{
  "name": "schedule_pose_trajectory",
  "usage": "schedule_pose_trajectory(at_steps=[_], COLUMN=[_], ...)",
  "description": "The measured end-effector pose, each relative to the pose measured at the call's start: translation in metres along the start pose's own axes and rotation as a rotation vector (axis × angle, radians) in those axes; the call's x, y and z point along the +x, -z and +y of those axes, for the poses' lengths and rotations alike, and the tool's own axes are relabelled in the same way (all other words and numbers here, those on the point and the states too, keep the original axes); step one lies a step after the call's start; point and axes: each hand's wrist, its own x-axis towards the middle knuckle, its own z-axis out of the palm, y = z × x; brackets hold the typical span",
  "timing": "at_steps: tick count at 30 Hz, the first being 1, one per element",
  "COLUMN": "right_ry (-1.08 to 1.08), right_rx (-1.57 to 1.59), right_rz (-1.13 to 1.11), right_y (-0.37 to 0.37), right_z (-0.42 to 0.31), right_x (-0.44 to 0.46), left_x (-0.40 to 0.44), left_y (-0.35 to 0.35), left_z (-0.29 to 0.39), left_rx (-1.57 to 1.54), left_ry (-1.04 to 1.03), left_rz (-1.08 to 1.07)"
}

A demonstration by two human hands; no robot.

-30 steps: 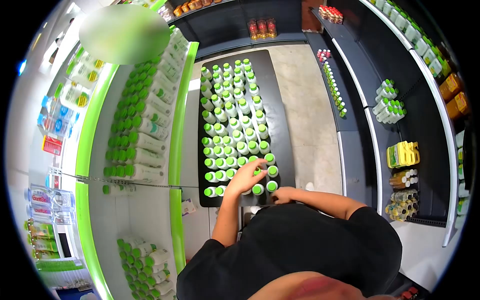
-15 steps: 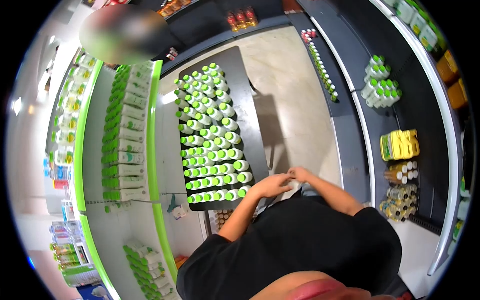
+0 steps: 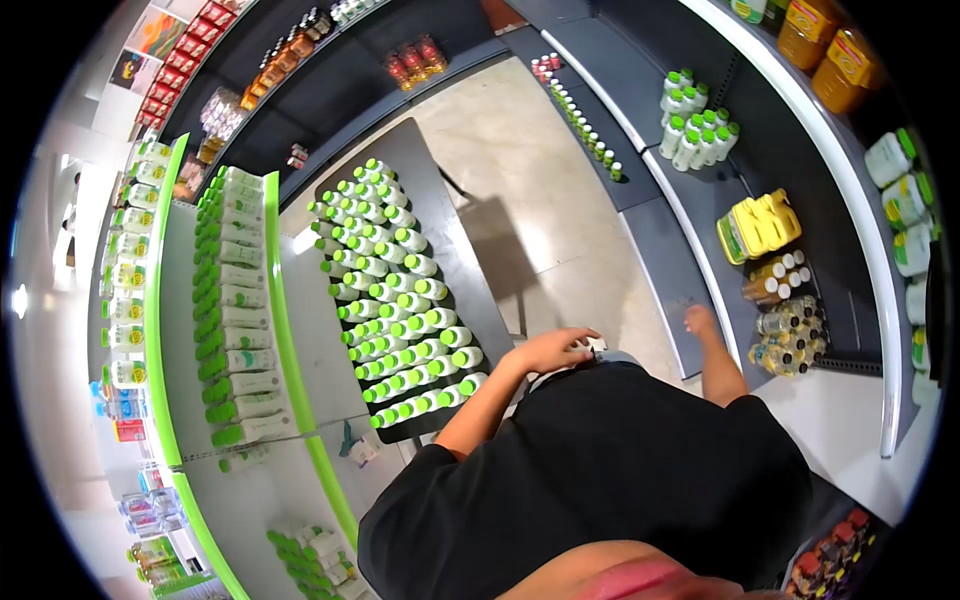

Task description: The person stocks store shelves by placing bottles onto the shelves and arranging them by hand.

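My left hand [image 3: 560,350] is in front of my waist, its fingers loosely stretched out and nothing visible in them. It is nearest to the dark table [image 3: 455,255], a little beyond its near right side. Rows of white bottles with green caps [image 3: 405,300] stand upright on that table. Out to the right, my right hand [image 3: 702,320] is smeared by motion in front of the low dark shelf [image 3: 665,260]. Its fingers are too blurred to read, and I see no object in it.
Shelves with green edging [image 3: 290,350] hold more green-capped bottles on the left. Along the right shelving are white bottles [image 3: 700,135], yellow jugs [image 3: 760,228], brown jars [image 3: 775,280] and clear bottles [image 3: 790,335]. Small green-capped bottles [image 3: 588,125] line the low shelf. Pale floor [image 3: 550,235] runs between.
My hands, close together before, are now apart: the right has swung out to the right, while the left stays near my waist. The view has turned somewhat, shifting the table left.
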Motion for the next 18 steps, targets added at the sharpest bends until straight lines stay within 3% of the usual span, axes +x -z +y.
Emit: schedule_pose_trajectory(at_steps=[3,5,6,7,8,11,13,15,17,18], right_ry=[-0.069,0.497,0.543,0.382,0.235,-0.040,-0.292,-0.356,-0.534,-0.576], right_rx=[0.069,-1.136,-1.076,-0.821,-0.591,-0.230,0.084,0.128,0.092,-0.040], right_rz=[-0.069,-0.357,-0.432,-0.457,-0.461,-0.452,-0.586,-0.219,-0.087,-0.251], right_y=[-0.045,-0.088,-0.103,-0.103,-0.100,-0.064,-0.073,-0.038,-0.022,-0.036], right_z=[0.031,0.065,0.073,0.072,0.072,0.063,0.196,0.141,0.128,0.175], right_x=[-0.059,-0.076,-0.095,-0.117,-0.143,-0.192,-0.119,-0.150,-0.140,-0.092], left_x=[0.004,0.006,0.017,0.028,0.032,0.056,0.063,0.075,0.090,0.096], left_y=[-0.011,-0.012,-0.014,-0.023,-0.025,-0.036,-0.035,-0.037,-0.034,-0.025], left_z=[-0.048,-0.046,-0.059,-0.071,-0.061,-0.050,-0.024,-0.011,-0.003,-0.001], left_rx=[-0.030,-0.233,-0.385,-0.552,-0.611,-0.296,-0.231,-0.185,-0.153,-0.097], left_ry=[0.066,0.002,-0.079,-0.152,-0.073,-0.057,-0.083,-0.125,-0.175,-0.127], left_rz=[0.081,0.048,0.000,-0.053,-0.051,0.050,-0.002,-0.076,-0.172,-0.197])
